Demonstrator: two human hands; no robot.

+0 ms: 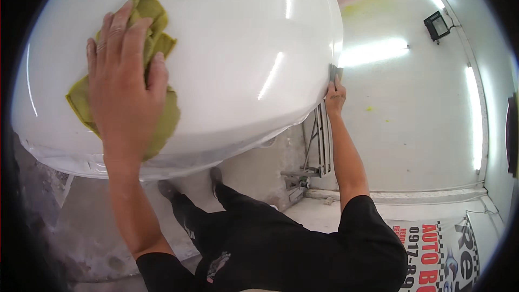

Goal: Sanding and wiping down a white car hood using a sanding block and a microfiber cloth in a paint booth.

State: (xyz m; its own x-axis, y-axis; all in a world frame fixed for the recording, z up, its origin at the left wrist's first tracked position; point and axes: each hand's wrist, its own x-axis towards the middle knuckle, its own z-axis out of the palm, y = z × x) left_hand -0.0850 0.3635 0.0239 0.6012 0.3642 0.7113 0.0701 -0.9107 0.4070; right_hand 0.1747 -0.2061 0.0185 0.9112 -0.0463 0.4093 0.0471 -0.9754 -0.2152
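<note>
A broad, glossy white panel [216, 75], curved like a vehicle's body part, fills the upper left. My left hand [127, 70] presses a yellow-green cloth [165, 124] onto it, with a fold bunched between thumb and forefinger. Some of the cloth spreads out on both sides of the palm. At the panel's right edge, my right hand [336, 96] pinches a small dark grey pad [333, 71] between thumb and fingers. This pad lies against the edge; its exact kind is too small to tell.
Clear plastic sheeting [178, 162] hangs along the panel's lower edge. A metal stand [319, 146] is below my right forearm. Bright tube lights [473, 119] and a black floodlight [436, 26] line the white wall. A printed banner [432, 254] is at lower right. My feet are on the grey floor [102, 205].
</note>
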